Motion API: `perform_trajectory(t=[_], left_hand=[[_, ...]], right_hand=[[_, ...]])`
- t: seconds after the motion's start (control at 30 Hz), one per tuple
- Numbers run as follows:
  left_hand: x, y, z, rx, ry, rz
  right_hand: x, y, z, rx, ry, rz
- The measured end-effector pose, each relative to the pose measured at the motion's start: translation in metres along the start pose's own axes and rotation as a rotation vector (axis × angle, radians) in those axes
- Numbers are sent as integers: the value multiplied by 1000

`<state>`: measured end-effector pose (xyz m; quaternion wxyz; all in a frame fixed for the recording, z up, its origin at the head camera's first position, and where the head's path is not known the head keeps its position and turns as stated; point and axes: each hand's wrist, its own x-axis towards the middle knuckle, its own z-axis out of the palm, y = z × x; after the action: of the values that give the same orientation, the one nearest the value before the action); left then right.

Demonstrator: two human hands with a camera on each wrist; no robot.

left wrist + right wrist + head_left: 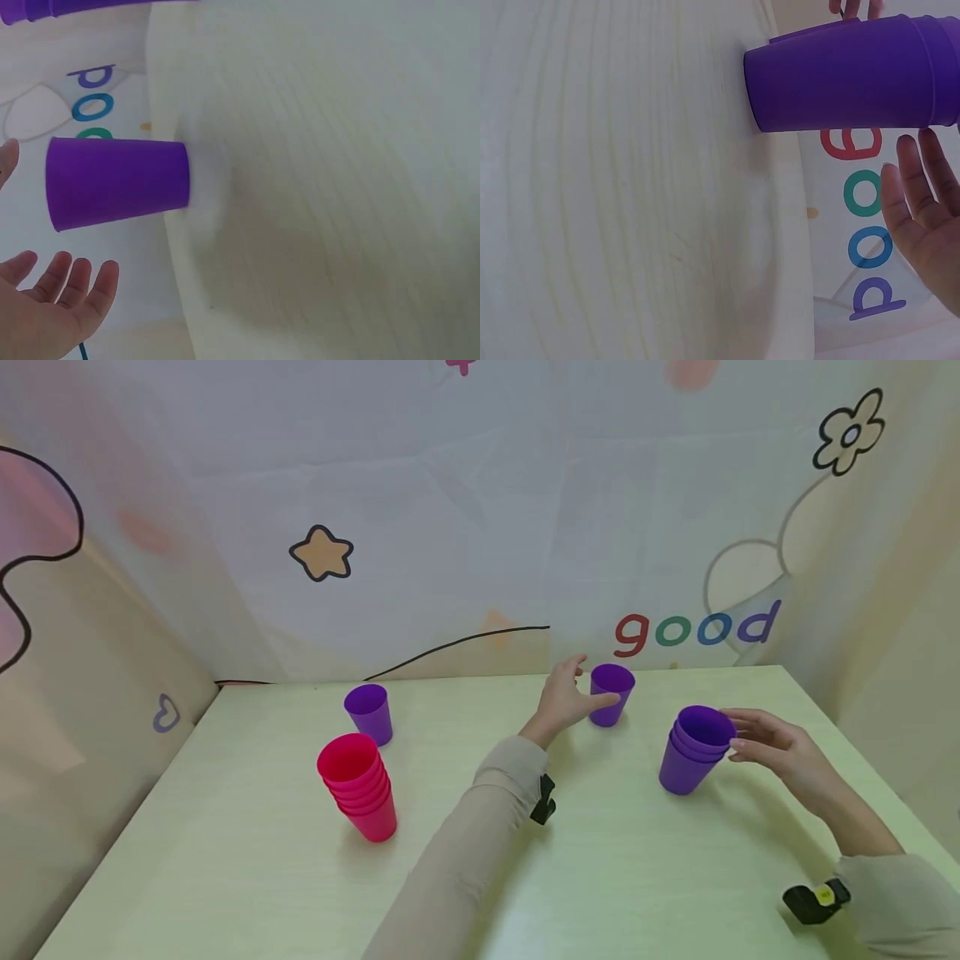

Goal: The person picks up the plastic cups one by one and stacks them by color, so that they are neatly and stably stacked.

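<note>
My left hand [562,700] reaches to the back of the table, beside a single upright purple cup [609,706]. In the left wrist view its fingers [97,296] are spread, with a gap between them and that cup [120,184]. On the right stands a stack of purple cups [686,768], one nested in the other. My right hand [787,760] is at the rim of this stack, fingers extended. In the right wrist view the fingertips [907,150] come very close to the stacked cups [840,79]; whether they touch I cannot tell.
Another purple cup [371,717] stands at the back left. In front of it is a stack of several red cups [375,818]. A printed cloth [450,552] hangs behind the pale table [262,877], with another cloth side [97,710] at the left.
</note>
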<state>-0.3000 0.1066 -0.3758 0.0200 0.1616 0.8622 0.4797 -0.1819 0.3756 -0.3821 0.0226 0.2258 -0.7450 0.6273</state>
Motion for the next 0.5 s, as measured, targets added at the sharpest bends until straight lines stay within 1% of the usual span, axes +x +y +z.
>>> perform_trajectory(t=[0.07, 0.23, 0.37, 0.5], left_hand=[[4, -3, 1, 21, -14, 0], [14, -8, 4, 114, -46, 8], [18, -7, 8, 173, -70, 10], [20, -6, 14, 218, -77, 13]], right_hand=[[0, 0, 1, 2, 2, -5], [0, 0, 1, -20, 19, -4], [0, 0, 1, -40, 18, 3], [0, -2, 2, -58, 20, 2]])
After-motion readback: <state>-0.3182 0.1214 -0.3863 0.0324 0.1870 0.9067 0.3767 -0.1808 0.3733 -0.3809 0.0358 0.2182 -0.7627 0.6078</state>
